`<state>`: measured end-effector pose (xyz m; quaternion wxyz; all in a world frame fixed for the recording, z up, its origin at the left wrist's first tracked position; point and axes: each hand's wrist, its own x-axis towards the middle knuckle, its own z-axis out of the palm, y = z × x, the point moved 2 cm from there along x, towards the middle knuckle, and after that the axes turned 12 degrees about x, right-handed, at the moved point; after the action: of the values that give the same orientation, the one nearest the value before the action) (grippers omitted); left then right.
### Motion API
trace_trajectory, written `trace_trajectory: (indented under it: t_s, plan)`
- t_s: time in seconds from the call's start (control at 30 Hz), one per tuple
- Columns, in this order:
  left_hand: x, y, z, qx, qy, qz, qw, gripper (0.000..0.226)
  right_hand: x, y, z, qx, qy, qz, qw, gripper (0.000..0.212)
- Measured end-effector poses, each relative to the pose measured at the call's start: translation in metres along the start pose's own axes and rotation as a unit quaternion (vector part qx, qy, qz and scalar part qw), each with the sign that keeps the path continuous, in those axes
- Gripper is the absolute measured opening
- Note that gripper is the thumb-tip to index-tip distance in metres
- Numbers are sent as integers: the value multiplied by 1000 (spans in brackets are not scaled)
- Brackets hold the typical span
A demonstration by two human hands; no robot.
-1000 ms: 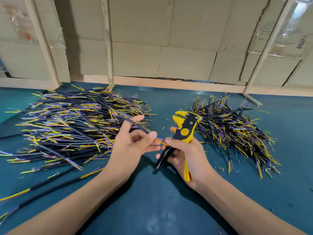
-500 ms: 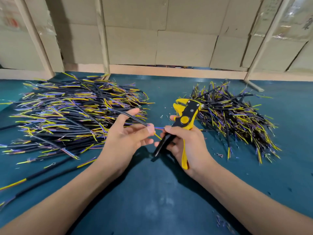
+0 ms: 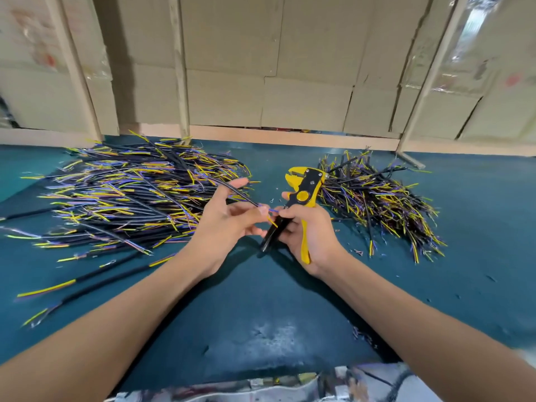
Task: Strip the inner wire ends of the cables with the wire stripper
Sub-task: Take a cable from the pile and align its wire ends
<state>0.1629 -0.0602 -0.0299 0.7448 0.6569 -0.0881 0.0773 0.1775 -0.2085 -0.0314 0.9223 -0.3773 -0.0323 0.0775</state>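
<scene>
My left hand (image 3: 224, 224) pinches a black cable (image 3: 236, 192) near its end, where a blue and a yellow inner wire (image 3: 272, 211) stick out toward the right. My right hand (image 3: 307, 230) grips the yellow and black wire stripper (image 3: 303, 195), jaws pointing up and away, handles down in the palm. The right fingertips touch the blue wire end between the two hands. The hands meet above the middle of the teal table (image 3: 261, 309).
A large pile of black cables with yellow and blue ends (image 3: 121, 195) lies on the left. A smaller, tangled pile (image 3: 377, 198) lies on the right behind the stripper. Loose cables (image 3: 95, 274) and insulation scraps dot the table. Cardboard walls (image 3: 261, 68) stand behind.
Both hands stay close together with the same cable and stripper. The camera has tilted down, so the hands sit a little lower on the table and the body's edge shows.
</scene>
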Motion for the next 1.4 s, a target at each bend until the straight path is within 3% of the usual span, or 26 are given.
trace_trajectory:
  t_s: [0.1, 0.77, 1.03, 1.4]
  plan:
    - [4, -2, -4, -7, 8, -8, 1000, 54, 3, 1, -4, -3, 12, 2, 1000, 51]
    - [7, -9, 0, 16, 8, -29, 999, 56, 1, 0, -11, 2, 35, -13, 999, 31]
    - [7, -10, 2, 3, 13, -36, 999, 51, 0, 1, -12, -6, 36, -8, 999, 49]
    - [4, -7, -3, -42, 45, -32, 998, 53, 0, 0, -10, 6, 25, -24, 999, 48]
